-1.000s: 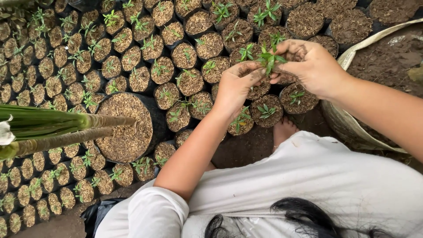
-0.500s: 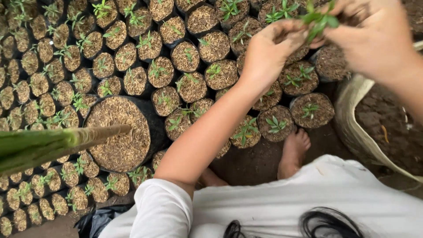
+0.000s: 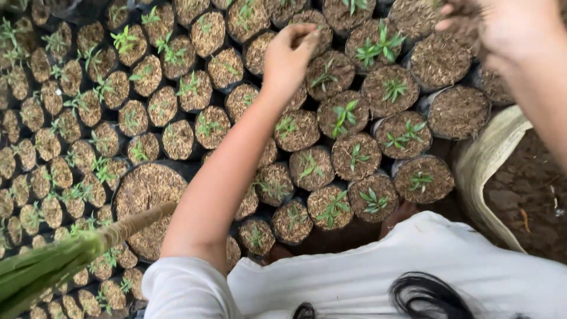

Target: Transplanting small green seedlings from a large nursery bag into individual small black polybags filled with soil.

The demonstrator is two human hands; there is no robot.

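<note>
Small black bags [image 3: 354, 156] packed with coarse brown husk stood mouth to mouth across the ground, most with a green seedling [image 3: 344, 115] rising from the middle. A few bags toward the top right corner held husk only [image 3: 459, 111]. One much wider bag [image 3: 146, 198], also filled to the brim with husk, sat among the small ones at the lower left, and a thick pale green stalk [image 3: 88, 245] leaned over its near rim from the bottom left corner.

The left hand [image 3: 289, 56] reached out over the bags in the upper middle, its fingers [image 3: 304, 36] curled in and pinched together in a narrow grip just above a husk-filled bag [image 3: 313, 32]. Whether anything was caught between the fingertips could not be told. The right hand [image 3: 502, 26] hovered at the top right corner, dusted with soil, fingers bent downward over a bag with no seedling [image 3: 440, 59]; part of the hand lay outside the view, so how far that grip was open could not be told.

A pale sack [image 3: 490, 159] with dark soil [image 3: 525, 195] inside lay against the bags at the right edge. A white shirt [image 3: 413, 266] and a dark cord [image 3: 425, 295] filled the bottom edge, with a bare foot [image 3: 398, 212] showing just beside the nearest bags.
</note>
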